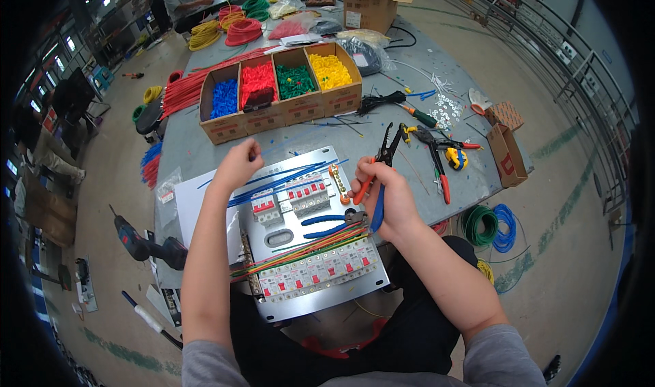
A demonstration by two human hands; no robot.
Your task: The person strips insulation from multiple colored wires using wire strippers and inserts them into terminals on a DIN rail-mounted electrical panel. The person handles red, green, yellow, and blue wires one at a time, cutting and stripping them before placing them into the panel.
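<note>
My right hand (390, 195) is wrapped round a wire stripper (390, 147) with black jaws and orange and blue handles, jaws pointing away from me. Over the far left part of a metal panel (278, 237), my left hand (240, 165) is closed, fingertips pinched together; what they hold, if anything, is too small to make out. Blue wires (286, 179) lie across the panel beside small breakers (307, 195). Blue-handled pliers (326, 226) rest near its middle. Red, yellow and green wires (321, 242) run above a row of breakers (317, 271) at the near edge.
Behind the panel stands a divided cardboard box (283, 111) of blue, red, green and yellow terminals. Red-handled pliers (437, 165), a screwdriver (419, 117) and a tape measure (456, 158) lie right. A power drill (147, 242) is at left. Another person (184, 5) sits far off.
</note>
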